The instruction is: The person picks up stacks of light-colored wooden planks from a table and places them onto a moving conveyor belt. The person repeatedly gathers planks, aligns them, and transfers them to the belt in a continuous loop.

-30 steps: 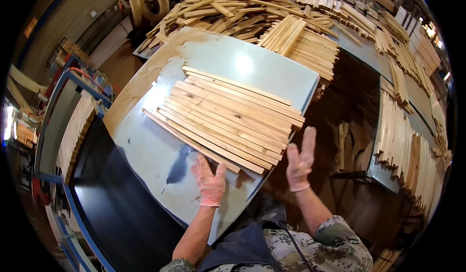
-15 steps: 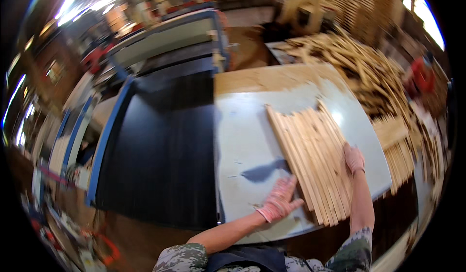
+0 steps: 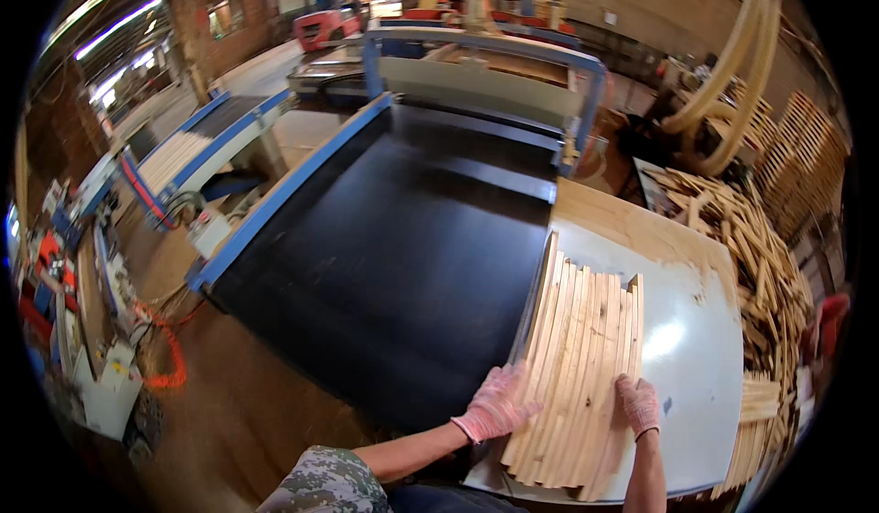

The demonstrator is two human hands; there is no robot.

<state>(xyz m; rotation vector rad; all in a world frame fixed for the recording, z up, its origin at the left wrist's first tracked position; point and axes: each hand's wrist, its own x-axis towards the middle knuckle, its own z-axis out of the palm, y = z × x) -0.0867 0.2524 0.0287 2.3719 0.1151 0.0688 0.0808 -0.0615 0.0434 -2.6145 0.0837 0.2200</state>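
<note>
A row of pale wooden strips [image 3: 586, 348] lies side by side on a light grey tabletop [image 3: 687, 394], close to the black conveyor belt [image 3: 394, 247]. Their far ends are uneven, and the outermost strips stick out farther. My left hand [image 3: 499, 405], in a pink-and-white knit glove, rests against the left edge of the row, its fingers apart. On the right edge, my gloved right hand [image 3: 638, 403] presses from the side, with the fingers extended along the outer strip. The strips sit between my two hands.
Blue rails edge the belt, and a blue-framed crossbar [image 3: 485, 41] spans its far end. A heap of scrap wood [image 3: 732, 247] is piled beyond the table at right. An orange coiled hose [image 3: 169, 357] hangs at left. A red forklift [image 3: 325, 27] stands far back.
The strips have slid left across the tabletop to the belt's edge, with both hands moving along beside them. My view has turned to the left.
</note>
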